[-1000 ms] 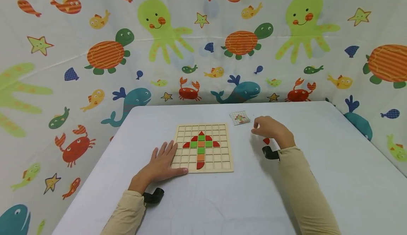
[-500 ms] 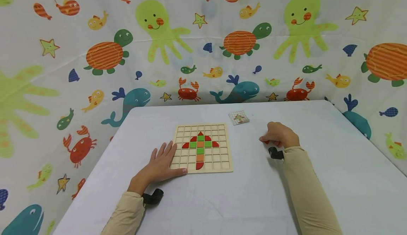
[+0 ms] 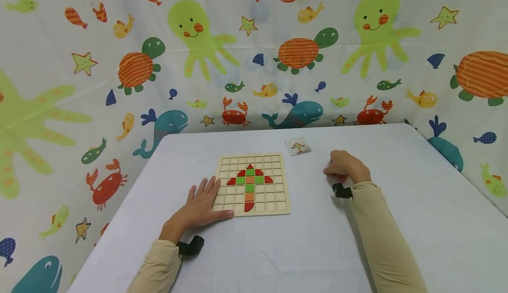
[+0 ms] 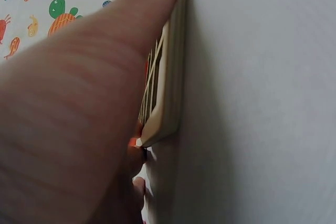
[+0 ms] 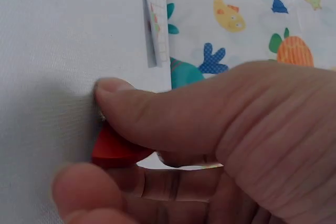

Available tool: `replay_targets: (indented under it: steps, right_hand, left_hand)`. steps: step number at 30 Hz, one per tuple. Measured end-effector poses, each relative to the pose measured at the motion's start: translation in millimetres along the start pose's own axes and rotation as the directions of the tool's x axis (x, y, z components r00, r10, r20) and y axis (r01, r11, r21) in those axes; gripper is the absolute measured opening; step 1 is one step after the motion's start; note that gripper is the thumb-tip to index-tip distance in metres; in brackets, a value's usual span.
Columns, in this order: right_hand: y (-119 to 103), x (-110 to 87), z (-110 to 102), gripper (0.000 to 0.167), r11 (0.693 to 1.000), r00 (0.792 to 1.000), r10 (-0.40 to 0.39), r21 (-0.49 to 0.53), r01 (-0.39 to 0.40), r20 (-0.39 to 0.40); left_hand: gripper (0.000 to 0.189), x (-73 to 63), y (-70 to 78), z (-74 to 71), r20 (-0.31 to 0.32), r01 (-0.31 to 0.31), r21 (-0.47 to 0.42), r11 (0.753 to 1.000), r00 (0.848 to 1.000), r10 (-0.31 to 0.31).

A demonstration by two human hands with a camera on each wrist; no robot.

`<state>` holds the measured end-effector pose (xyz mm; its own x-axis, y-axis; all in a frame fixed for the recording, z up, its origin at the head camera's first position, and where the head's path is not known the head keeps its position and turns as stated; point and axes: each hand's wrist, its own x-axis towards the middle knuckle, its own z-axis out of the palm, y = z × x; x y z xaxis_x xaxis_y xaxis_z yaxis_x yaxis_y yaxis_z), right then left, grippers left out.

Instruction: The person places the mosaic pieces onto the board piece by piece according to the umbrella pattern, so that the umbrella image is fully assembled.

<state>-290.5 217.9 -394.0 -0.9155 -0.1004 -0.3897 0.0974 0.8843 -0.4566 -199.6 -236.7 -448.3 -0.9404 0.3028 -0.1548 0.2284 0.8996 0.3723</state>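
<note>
My right hand (image 3: 346, 166) is low at the table, to the right of the grid board. In the right wrist view it pinches a red quarter-round tile (image 5: 118, 148) between thumb and curled fingers, near the white cloth; in the head view the hand hides that tile. My left hand (image 3: 198, 205) lies with spread, straight fingers over the left edge of the wooden grid board (image 3: 274, 198), its thumb along the front corner. Red, green and orange tiles on the board form a rocket-like figure (image 3: 249, 179).
A small pattern card (image 3: 298, 146) showing a similar coloured figure lies behind the board, to its right. White cloth covers the table (image 3: 278, 253). Behind it hangs a curtain (image 3: 254, 28) printed with sea animals.
My right hand has come down over the red tile, which lay visible on the cloth before, and now pinches it. The left hand has stayed on the board.
</note>
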Motion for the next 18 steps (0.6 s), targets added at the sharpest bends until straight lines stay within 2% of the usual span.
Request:
replay_targets:
  steps: [3,6,12,18]
  right_hand:
    - [1,0.7,-1,0.029,0.999,1.0,-0.018,0.032,0.019,-0.023]
    - [2,1.7,-2,0.023,0.995,0.995,-0.077,0.056,0.081,-0.06]
    - [-4,2.2,-1,0.019,0.969,0.971,-0.204,0.116,0.218,-0.126]
    - [-20,0.1,4,0.019,0.944,0.949,-0.259,0.162,0.288,-0.178]
  left_hand:
    - [0.124,0.3,0.1,0.3,-0.001,0.003,0.003,1.0,1.0,-0.003]
    - [0.124,0.6,0.1,0.5,-0.002,0.004,0.006,1.0,1.0,-0.004]
    - [0.125,0.5,-0.4,1.1,0.0,0.008,0.012,1.0,1.0,-0.008]
    - [0.125,-0.5,0.5,-0.1,0.004,0.007,0.01,1.0,1.0,-0.007]
